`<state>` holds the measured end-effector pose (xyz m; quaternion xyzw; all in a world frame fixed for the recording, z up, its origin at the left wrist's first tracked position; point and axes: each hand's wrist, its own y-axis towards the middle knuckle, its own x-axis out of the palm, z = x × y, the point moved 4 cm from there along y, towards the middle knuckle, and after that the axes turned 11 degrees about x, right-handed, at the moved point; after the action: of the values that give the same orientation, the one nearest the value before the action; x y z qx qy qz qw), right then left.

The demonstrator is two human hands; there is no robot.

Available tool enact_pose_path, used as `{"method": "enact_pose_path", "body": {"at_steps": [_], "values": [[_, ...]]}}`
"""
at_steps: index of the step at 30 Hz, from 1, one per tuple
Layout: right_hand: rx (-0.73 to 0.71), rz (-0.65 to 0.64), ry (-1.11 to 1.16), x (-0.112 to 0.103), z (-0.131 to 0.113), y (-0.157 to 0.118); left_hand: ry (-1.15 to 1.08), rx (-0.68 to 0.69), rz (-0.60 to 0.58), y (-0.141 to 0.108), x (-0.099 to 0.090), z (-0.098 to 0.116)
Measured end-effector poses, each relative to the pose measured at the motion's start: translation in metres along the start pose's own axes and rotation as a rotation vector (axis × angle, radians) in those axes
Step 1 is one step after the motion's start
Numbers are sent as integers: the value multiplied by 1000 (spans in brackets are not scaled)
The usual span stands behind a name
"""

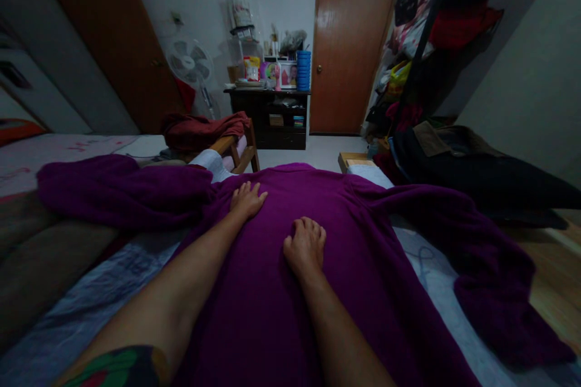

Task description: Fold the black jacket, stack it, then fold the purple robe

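A purple long-sleeved garment (345,290) lies spread out in front of me, its two sleeves stretched to the sides. My left hand (248,199) rests flat on its upper left part, fingers spread and thumb apart. Nearer the middle, my right hand (307,246) touches the cloth with loosely bent fingers. No cloth is visibly bunched up in either hand. The right fingertips are partly hidden. The left sleeve (127,190) lies in thick folds, while the right sleeve (490,266) bends down toward the near right.
Beneath the garment is a pale patterned sheet (426,260). A brownish cushion or blanket (49,272) lies at left. Beyond stand a wooden chair (247,160) with reddish cloth, a fan (189,63) and a dark cabinet (267,133). Dark folded clothing (476,163) is piled at right.
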<state>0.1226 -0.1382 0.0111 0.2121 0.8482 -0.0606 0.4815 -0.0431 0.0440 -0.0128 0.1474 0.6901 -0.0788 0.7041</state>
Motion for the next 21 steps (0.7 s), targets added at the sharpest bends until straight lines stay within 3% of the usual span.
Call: {"method": "enact_pose_path", "body": {"at_steps": [3,7,10,15,21], "values": [[-12,-15,-3,2,0,-1,4,75,-32,-18,-2,6],[-42,-81,-20,8,1,0,-17,-64,-200,-62,-5,7],[-56,-141,-41,13,2,1,-24,-74,-271,-96,-7,9],[-61,-174,-71,15,3,3,12,-32,-156,-125,-7,12],[-56,-164,-99,15,4,3,9,-19,-83,-114,-9,10]]}}
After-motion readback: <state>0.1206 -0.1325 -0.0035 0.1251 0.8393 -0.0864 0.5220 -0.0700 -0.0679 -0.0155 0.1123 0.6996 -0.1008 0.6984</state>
